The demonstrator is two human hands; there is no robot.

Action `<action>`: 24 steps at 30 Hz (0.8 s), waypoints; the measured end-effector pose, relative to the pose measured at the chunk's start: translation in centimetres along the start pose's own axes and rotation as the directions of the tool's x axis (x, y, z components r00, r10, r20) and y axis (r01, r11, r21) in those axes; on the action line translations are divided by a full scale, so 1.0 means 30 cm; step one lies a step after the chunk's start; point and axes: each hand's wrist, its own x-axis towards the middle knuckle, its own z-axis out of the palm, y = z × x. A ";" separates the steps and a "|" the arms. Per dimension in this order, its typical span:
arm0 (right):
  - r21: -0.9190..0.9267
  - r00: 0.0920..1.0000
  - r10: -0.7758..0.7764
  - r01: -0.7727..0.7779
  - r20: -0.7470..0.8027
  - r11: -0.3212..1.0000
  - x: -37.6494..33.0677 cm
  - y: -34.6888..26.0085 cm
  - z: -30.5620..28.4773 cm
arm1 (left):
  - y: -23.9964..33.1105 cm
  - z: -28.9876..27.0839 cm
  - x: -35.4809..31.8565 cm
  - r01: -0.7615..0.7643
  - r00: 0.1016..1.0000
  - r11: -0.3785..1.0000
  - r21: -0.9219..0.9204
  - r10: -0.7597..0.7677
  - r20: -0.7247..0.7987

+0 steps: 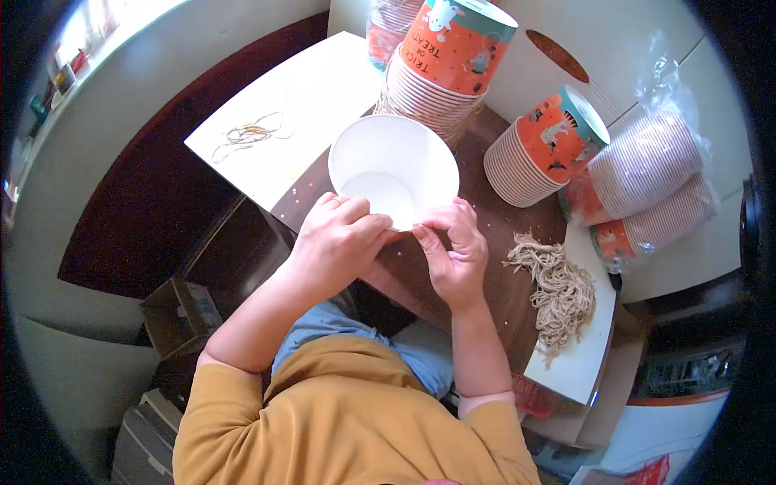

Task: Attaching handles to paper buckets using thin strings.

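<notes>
A paper bucket [394, 158], white inside, stands tilted on the brown table in front of me, its open mouth facing up toward me. My left hand [343, 234] is closed on its near rim, with the fingers bent over the edge. Close beside it, my right hand [454, 255] pinches at the same rim between thumb and forefinger. The fingertips hide whatever small thing may be between them. To the right of my right hand lies a loose heap of beige string cords [558, 295].
Behind the bucket rises a tall stack of orange patterned paper buckets [457, 52]. A shorter stack [546, 149] stands to its right, near plastic-wrapped buckets [647, 174]. Several loose cords [250, 136] lie on the white board [299, 89] at left. A cardboard box [179, 317] sits lower left.
</notes>
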 end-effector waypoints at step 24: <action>-0.138 0.821 0.084 -0.006 0.565 0.990 0.041 -0.057 -0.369 | 0.130 -0.104 0.207 0.561 0.817 0.300 -0.772 -0.047 0.575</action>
